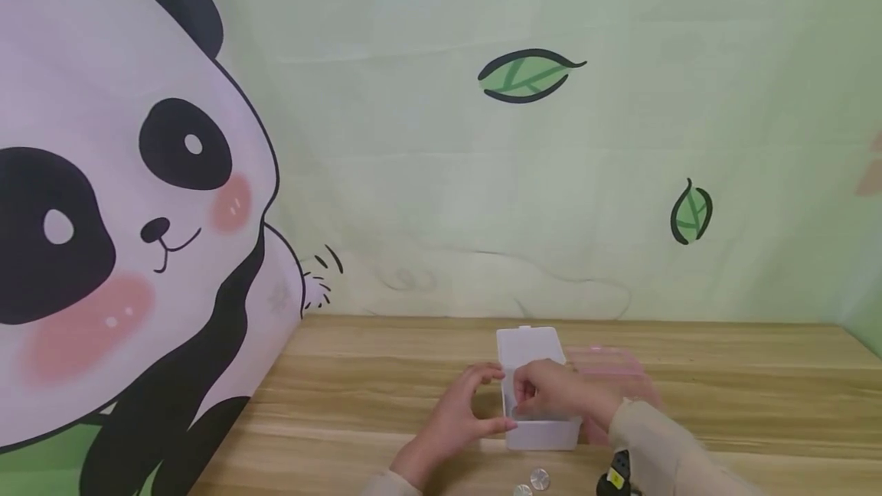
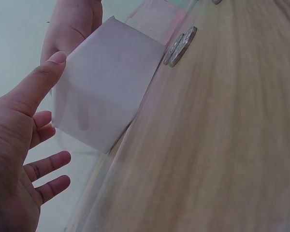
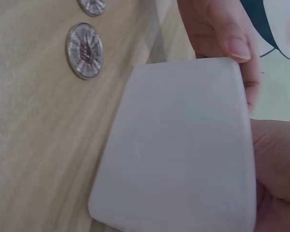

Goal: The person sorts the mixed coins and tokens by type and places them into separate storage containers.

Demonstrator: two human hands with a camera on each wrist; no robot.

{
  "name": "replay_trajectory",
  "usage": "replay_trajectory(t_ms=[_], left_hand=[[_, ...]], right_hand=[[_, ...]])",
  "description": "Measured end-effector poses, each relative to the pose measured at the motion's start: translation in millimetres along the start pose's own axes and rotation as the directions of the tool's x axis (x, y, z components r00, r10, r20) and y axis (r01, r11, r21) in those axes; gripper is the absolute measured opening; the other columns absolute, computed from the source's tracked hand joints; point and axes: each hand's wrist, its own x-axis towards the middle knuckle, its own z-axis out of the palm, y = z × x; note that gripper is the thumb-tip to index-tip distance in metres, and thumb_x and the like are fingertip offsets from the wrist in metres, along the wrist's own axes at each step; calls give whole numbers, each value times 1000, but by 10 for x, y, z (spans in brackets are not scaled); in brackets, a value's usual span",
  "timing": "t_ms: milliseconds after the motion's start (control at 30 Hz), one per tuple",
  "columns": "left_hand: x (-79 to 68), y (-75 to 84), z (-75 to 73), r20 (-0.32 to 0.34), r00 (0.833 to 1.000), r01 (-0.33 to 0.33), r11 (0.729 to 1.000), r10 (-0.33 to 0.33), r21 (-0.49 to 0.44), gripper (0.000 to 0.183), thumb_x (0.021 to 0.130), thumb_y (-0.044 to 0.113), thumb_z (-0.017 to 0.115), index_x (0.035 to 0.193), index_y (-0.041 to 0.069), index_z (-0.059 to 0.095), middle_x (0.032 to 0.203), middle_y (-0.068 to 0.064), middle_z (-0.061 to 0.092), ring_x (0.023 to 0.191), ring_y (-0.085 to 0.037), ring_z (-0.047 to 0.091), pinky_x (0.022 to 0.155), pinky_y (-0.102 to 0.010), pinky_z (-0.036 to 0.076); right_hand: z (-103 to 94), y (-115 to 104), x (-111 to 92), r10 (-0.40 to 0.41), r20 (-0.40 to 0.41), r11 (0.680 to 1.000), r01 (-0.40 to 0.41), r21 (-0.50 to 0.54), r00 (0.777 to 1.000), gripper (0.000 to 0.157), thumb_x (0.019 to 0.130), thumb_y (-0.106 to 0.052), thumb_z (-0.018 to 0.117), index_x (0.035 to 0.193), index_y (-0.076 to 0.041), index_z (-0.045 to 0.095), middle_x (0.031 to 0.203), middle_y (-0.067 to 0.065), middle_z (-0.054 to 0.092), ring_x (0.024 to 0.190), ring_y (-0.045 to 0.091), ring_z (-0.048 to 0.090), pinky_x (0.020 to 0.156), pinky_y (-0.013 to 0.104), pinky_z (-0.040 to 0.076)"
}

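A white box (image 1: 542,435) stands on the wooden table with its lid (image 1: 530,344) swung open at the far side. My left hand (image 1: 451,413) holds the box by its left side, thumb at the near corner and fingertips at the far part of the rim. In the left wrist view, its lower fingers (image 2: 53,189) stand off from the wall. My right hand (image 1: 551,389) reaches into the box with bent fingers; I cannot tell whether they hold anything, since the box wall hides the fingertips in the right wrist view. Two silvery coin-like discs (image 3: 84,51) lie in front of the box.
A see-through pink container (image 1: 613,362) stands just right of the white box, partly behind my right forearm. A black device with a yellow label (image 1: 615,473) sits by the right sleeve. A panda-printed cloth (image 1: 413,136) closes off the table's back edge.
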Motion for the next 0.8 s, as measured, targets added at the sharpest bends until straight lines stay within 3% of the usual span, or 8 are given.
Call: replay_trajectory(t_ms=[300,500,800], left_hand=[[15,17,13,17,1000,12,1000,-12,-20,60,75,31,81,125,11,56,138,-3,54,129,-25,49,107,-41,41],[28,-2,24,16,1000,14,1000,-14,-23,61,75,34,81,125,12,56,138,-1,53,130,-24,48,107,-42,41],[24,-5,13,15,1000,25,999,-25,-21,61,75,33,81,125,11,55,139,-2,53,130,-25,49,105,-43,43]], right_hand=[[81,-1,7,-1,-2,997,1,-82,1000,18,77,-5,72,68,-12,57,63,-9,51,60,3,43,57,19,37],[83,-70,-5,55,-7,985,-55,-165,998,21,76,-10,76,68,-13,57,63,-8,52,59,6,43,57,21,37],[83,-103,12,63,-17,976,-65,-205,998,20,75,-11,76,67,-13,58,62,-7,53,58,6,44,56,22,38]])
